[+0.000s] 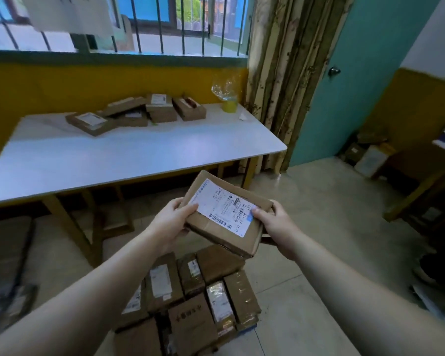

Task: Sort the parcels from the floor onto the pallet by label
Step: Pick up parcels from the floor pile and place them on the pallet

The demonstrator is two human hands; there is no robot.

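A left hand [174, 219] and right hand [275, 224] are holding a flat rectangular cardboard parcel [244, 238] in the air, each grip clamped on one end, its white printed label [221, 205] facing up, above taped brown parcels [190, 304] lying on the floor [306, 201].

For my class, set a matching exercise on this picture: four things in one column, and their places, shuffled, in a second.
Things
1. labelled parcel
2. yellow container
3. curtain
4. knob

Places
A. just right of the window
B. on the teal door
C. on the table, far right corner
D. gripped between left hand and right hand

Pairs: 1-D, 2-C, 3-A, 4-B
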